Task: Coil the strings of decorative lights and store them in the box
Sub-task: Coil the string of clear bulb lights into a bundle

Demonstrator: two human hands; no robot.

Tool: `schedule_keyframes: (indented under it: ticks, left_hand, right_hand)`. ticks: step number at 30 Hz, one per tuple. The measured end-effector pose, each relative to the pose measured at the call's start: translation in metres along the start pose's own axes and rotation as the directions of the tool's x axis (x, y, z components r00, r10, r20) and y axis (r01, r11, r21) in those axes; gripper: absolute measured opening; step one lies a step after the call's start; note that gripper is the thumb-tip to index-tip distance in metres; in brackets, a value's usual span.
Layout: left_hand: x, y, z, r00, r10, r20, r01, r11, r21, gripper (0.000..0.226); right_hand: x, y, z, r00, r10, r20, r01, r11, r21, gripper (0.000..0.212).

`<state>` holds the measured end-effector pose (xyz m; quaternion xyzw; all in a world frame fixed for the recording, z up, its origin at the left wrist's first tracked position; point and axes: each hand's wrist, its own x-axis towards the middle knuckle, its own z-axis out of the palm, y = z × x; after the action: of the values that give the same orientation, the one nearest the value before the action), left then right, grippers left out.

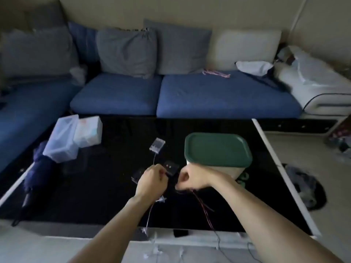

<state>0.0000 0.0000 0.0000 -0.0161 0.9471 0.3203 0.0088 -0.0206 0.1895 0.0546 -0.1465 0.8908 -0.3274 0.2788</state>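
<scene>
Left hand point(152, 182): fingers curled, pinching the light string point(203, 205) mid-table.
Right hand point(191, 179): fist closed on the same wires.
String: trails off the table's point(114, 186) near edge (stars dangling).
Box point(218, 156): right side, lid on.
Risk: dangling length may snag the edge or tangle.

Black glossy table point(106, 196) with white edges.
Box point(218, 158) with green lid near right edge; clear cases point(62, 143) and umbrella point(36, 173) by left edge; battery pack point(157, 144) mid-table; wires point(204, 207) trail over front edge.
</scene>
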Motion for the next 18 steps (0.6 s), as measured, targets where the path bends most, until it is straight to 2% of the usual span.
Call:
schedule_keyframes:
  ticks: [1,2,3,5,8,10,12,13,14,16,18]
  left_hand:
    - [-0.007,-0.017,0.013,1.000,-0.027,-0.015,0.027,1.000,-0.006,0.021]
    - [-0.014,-0.039,0.034,0.996,-0.070,-0.049,0.071,0.997,0.019,0.026]
    - [-0.016,-0.055,0.046,0.993,-0.093,-0.068,0.096,0.995,0.038,0.031]
    - [-0.026,-0.086,0.068,0.991,-0.113,-0.067,0.119,0.989,0.093,0.036]
    - [-0.032,-0.107,0.079,0.996,-0.017,-0.093,0.031,0.987,0.158,0.035]
    - [-0.033,-0.112,0.080,0.994,0.011,-0.105,0.005,0.989,0.147,0.033]
    - [-0.037,-0.113,0.080,0.994,0.033,-0.103,-0.018,0.990,0.143,0.033]
    - [-0.038,-0.115,0.081,0.993,0.046,-0.106,-0.031,0.990,0.135,0.033]
    - [-0.038,-0.116,0.081,0.992,0.057,-0.109,-0.043,0.991,0.130,0.033]
    - [-0.037,-0.114,0.083,0.992,0.062,-0.106,-0.048,0.990,0.131,0.034]
    - [-0.039,-0.114,0.084,0.995,0.065,-0.077,-0.053,0.987,0.153,0.037]
  right_hand:
    - [0.006,0.009,0.020,0.983,0.066,0.173,-0.055,0.996,-0.069,0.024]
    - [0.015,0.022,0.045,0.956,0.111,0.271,-0.076,0.988,-0.138,0.028]
    - [0.023,0.035,0.065,0.948,0.125,0.293,-0.074,0.981,-0.180,0.031]
    - [0.030,0.057,0.109,0.982,0.093,0.163,-0.063,0.982,-0.177,0.034]
    - [0.028,0.071,0.147,0.991,0.008,-0.132,-0.031,0.985,-0.169,0.036]
    - [0.026,0.078,0.164,0.914,-0.055,-0.402,0.004,0.992,-0.126,0.029]
    - [0.028,0.091,0.172,0.752,-0.164,-0.639,0.002,0.969,-0.246,0.023]
    - [0.031,0.096,0.174,0.681,-0.201,-0.704,-0.061,0.943,-0.328,0.026]
    - [0.034,0.101,0.173,0.640,-0.214,-0.738,-0.125,0.919,-0.374,0.032]
    - [0.037,0.103,0.167,0.626,-0.183,-0.758,-0.180,0.912,-0.369,0.037]
    - [0.041,0.104,0.165,0.654,-0.106,-0.749,-0.233,0.913,-0.333,0.036]
